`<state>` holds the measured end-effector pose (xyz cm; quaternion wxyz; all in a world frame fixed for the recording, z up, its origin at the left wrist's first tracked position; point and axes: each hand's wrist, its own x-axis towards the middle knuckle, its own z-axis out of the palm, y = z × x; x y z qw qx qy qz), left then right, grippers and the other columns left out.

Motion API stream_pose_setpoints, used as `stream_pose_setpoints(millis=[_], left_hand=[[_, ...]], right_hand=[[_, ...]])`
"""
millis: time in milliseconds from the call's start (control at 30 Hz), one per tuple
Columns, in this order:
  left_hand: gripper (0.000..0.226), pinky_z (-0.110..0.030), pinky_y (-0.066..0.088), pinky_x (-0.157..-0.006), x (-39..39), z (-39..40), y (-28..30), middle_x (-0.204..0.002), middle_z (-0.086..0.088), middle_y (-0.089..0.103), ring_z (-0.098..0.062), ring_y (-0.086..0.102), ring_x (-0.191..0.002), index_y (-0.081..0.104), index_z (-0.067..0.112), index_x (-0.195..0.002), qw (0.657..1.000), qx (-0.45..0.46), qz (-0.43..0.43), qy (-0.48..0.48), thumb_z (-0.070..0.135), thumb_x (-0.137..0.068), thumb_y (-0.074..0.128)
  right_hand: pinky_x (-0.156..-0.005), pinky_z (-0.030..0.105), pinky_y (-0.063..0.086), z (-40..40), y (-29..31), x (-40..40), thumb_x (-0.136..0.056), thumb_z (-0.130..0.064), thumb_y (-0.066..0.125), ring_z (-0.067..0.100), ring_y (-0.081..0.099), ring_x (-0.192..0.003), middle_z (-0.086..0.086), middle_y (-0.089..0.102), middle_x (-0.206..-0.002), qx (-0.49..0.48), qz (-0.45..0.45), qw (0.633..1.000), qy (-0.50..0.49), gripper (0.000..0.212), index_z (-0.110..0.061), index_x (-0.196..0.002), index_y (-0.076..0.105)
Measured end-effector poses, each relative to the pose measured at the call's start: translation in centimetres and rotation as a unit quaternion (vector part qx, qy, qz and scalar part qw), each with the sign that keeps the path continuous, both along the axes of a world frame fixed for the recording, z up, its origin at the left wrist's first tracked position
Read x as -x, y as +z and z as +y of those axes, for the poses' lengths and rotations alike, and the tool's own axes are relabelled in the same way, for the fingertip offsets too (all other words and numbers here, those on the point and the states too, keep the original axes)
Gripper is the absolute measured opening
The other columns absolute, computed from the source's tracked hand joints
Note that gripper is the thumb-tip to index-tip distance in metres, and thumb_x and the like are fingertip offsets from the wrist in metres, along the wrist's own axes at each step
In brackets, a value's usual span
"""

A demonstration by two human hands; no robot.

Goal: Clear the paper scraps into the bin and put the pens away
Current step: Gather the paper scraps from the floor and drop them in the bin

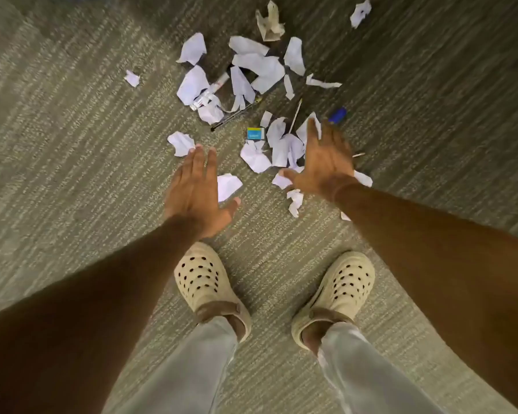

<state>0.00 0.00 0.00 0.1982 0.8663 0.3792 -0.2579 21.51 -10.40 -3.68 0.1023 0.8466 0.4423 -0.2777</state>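
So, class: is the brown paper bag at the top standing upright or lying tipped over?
Tipped over: the brown paper bag lies crumpled flat on the carpet.

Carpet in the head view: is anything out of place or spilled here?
Yes. Torn and crumpled paper scraps litter the carpet ahead of the feet, with a black pen, a small blue box and a blue cap-like object among them. Both the left hand and right hand are open and empty.

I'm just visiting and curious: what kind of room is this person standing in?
Probably an office or study room, though only floor shows. It has low commercial-style carpet, littered with torn paper scraps, a black pen and a small eraser-like block.
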Motion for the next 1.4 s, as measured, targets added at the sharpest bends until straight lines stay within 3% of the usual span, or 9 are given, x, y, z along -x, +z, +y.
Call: stream_pose_setpoints(millis=[167,367,500,600,733,933,1167,1300,1400], left_hand=[[0.102,-0.044,0.012,-0.118,0.2,0.4,-4.0,-0.159,-0.02,0.003,-0.034,0.006,-0.147,0.004,0.009,-0.153,1.0,-0.024,-0.004,-0.012,0.06,-0.081,0.055],[0.113,-0.052,0.014,-0.117,-0.5,1.2,-5.8,-0.159,-0.022,-0.005,-0.04,-0.004,-0.146,-0.003,0.017,-0.152,0.999,-0.04,0.019,0.021,0.064,-0.074,0.063],[0.126,-0.061,0.015,-0.113,-0.5,3.6,-6.7,-0.157,-0.024,-0.009,-0.05,-0.007,-0.142,-0.004,0.025,-0.151,0.99,-0.054,0.062,0.113,0.076,-0.06,0.067],[0.134,-0.062,0.013,-0.114,0.2,4.7,-7.8,-0.157,-0.022,-0.015,-0.047,-0.01,-0.143,-0.008,0.027,-0.151,0.982,-0.004,0.06,0.179,0.078,-0.056,0.07],[0.134,-0.059,0.021,-0.114,0.3,2.1,-8.4,-0.158,-0.022,-0.003,-0.043,0.001,-0.144,0.002,0.018,-0.152,0.992,0.007,0.04,0.119,0.084,-0.053,0.064],[0.102,-0.051,0.032,-0.111,0.0,-2.1,-8.5,-0.159,-0.017,0.008,-0.036,0.013,-0.144,0.017,0.009,-0.15,0.997,0.012,0.019,0.073,0.053,-0.076,0.072],[0.05,-0.051,0.047,-0.097,-0.5,-2.4,-8.6,-0.143,-0.02,0.044,-0.037,0.042,-0.128,0.048,0.005,-0.135,1.0,-0.004,-0.013,0.02,0.016,-0.089,0.064],[0.026,-0.044,0.054,-0.076,-1.0,-1.3,-8.2,-0.112,-0.012,0.066,-0.032,0.064,-0.096,0.065,0.01,-0.113,0.999,-0.029,0.014,-0.032,0.006,-0.087,0.061],[0.017,-0.039,0.053,-0.063,-1.6,-0.9,-7.0,-0.084,-0.009,0.067,-0.028,0.065,-0.073,0.069,0.012,-0.101,0.996,-0.028,0.06,-0.063,0.011,-0.086,0.061]], right_hand=[[-0.11,0.051,0.024,0.9,-3.5,-0.2,-0.064,-0.081,0.056,0.036,0.024,-0.139,0.022,0.024,-0.152,0.012,-0.008,1.0,0.015,0.117,-0.008,-0.147,0.019],[-0.098,0.047,0.035,0.3,-3.8,2.5,-0.063,-0.072,0.066,0.033,0.042,-0.12,0.018,0.044,-0.134,-0.023,-0.011,0.997,0.068,0.103,-0.014,-0.14,0.031],[-0.103,0.054,0.032,1.2,-3.9,3.5,-0.064,-0.075,0.064,0.042,0.031,-0.132,0.023,0.029,-0.147,-0.011,0.004,0.999,0.043,0.108,-0.023,-0.146,0.018],[-0.105,0.061,0.026,2.3,-4.4,4.9,-0.064,-0.08,0.057,0.049,0.022,-0.136,0.026,0.017,-0.153,0.01,0.019,1.0,-0.017,0.11,-0.03,-0.148,0.008],[-0.101,0.063,0.029,3.7,-4.9,6.8,-0.063,-0.082,0.054,0.051,0.02,-0.135,0.024,0.016,-0.153,0.006,0.021,0.996,-0.09,0.106,-0.033,-0.147,0.012],[-0.097,0.056,0.038,4.0,-5.7,7.3,-0.074,-0.062,0.064,0.045,0.027,-0.13,0.021,0.023,-0.149,-0.042,0.002,0.987,-0.153,0.08,-0.03,-0.138,0.03],[-0.093,0.041,0.043,3.4,-6.1,6.8,-0.086,-0.025,0.064,0.033,0.041,-0.118,0.013,0.045,-0.133,-0.12,0.008,0.985,-0.121,0.037,-0.022,-0.122,0.056],[-0.083,0.04,0.051,3.0,-5.9,6.7,-0.081,-0.002,0.064,0.03,0.046,-0.113,0.008,0.054,-0.125,-0.137,0.034,0.983,-0.119,0.034,-0.016,-0.112,0.065],[-0.08,0.042,0.054,2.4,-5.1,5.9,-0.078,0.009,0.059,0.031,0.055,-0.104,0.011,0.063,-0.112,-0.176,0.077,0.973,-0.127,0.038,-0.011,-0.109,0.068]])
